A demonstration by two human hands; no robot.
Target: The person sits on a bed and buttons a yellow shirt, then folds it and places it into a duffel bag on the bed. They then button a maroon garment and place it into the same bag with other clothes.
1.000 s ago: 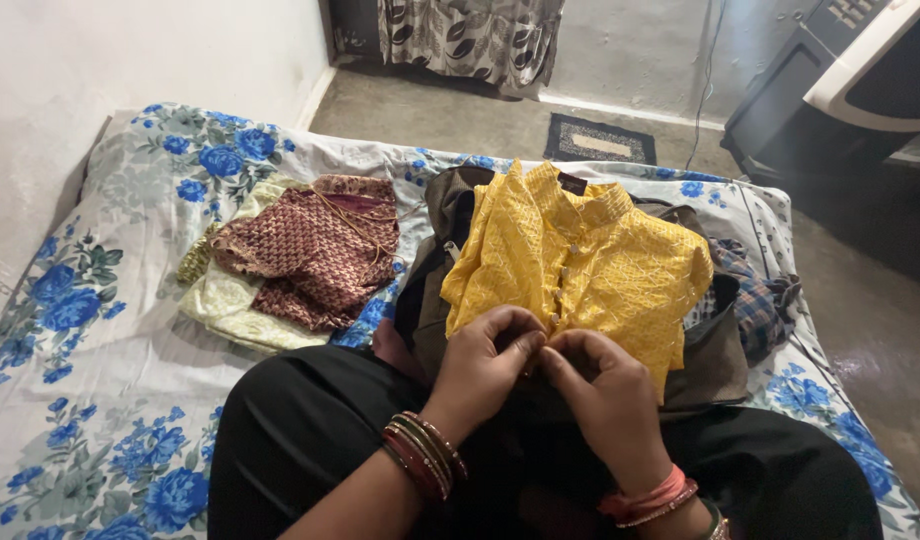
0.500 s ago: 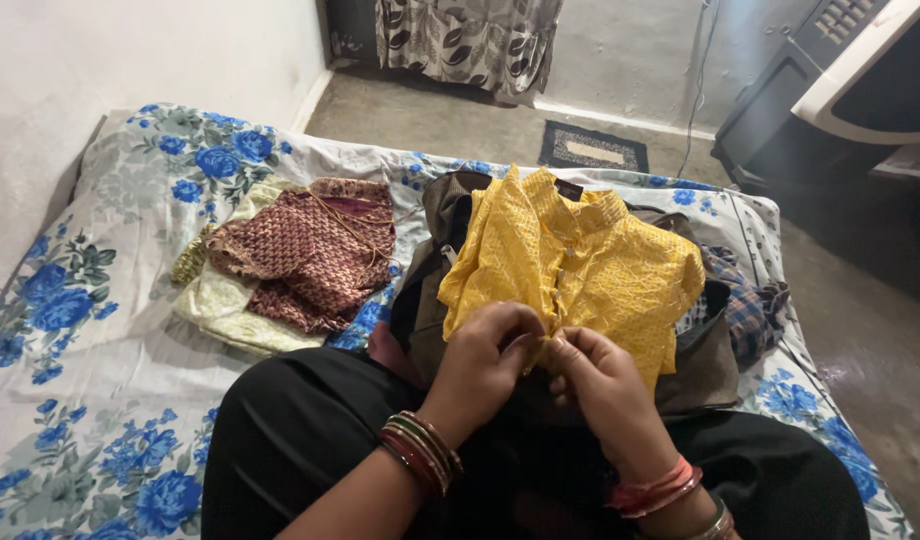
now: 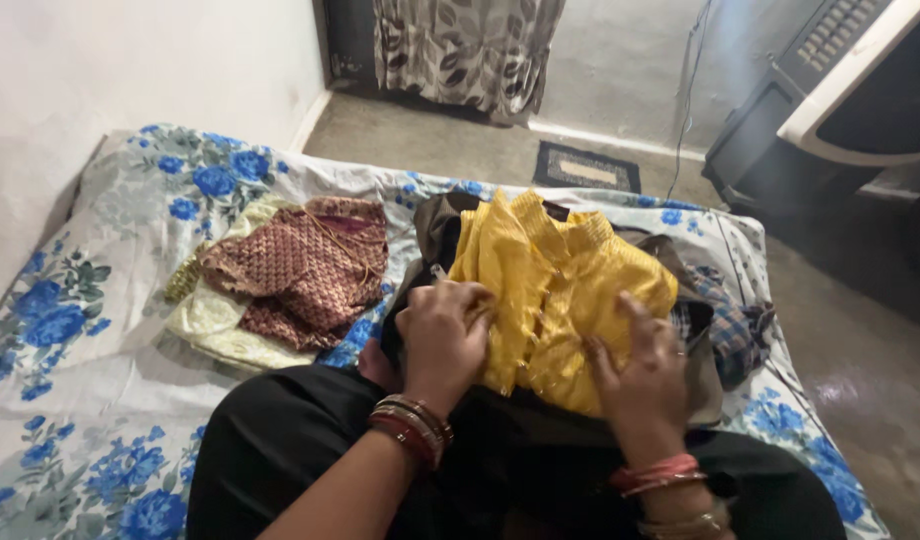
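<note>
Bedroom setting, seen from above: a bed [image 3: 100,290] covered with a white sheet printed with blue flowers is pushed against a pale wall on the left. Beyond its far edge a bare grey floor [image 3: 450,150] is seen, with a small dark doormat [image 3: 587,167] and a patterned curtain [image 3: 465,50] hanging at the back. A large dark appliance with a white front [image 3: 840,90] is placed at the upper right.

On the bed, directly ahead of the person, a yellow garment [image 3: 560,280] is spread on top of a heap of dark clothes [image 3: 435,225]; a checked cloth [image 3: 725,320] is tucked at the heap's right side. To the left, well apart from the yellow piece, a maroon patterned blouse [image 3: 300,270] is laid over a pale cream cloth [image 3: 215,325].

Left hand [image 3: 442,335]: set on the yellow garment's left edge, fingers curled together and closed on a fold of the fabric. Red and gold bangles [image 3: 412,425] are worn at this wrist.

Right hand [image 3: 635,370]: laid flat on the lower right part of the yellow garment, fingers apart and pressed down on the cloth, nothing pinched. Pink bangles [image 3: 652,472] are worn at the wrist.

Black-clad knees [image 3: 280,450] are seen at the bottom of the view, just beside the heap.
</note>
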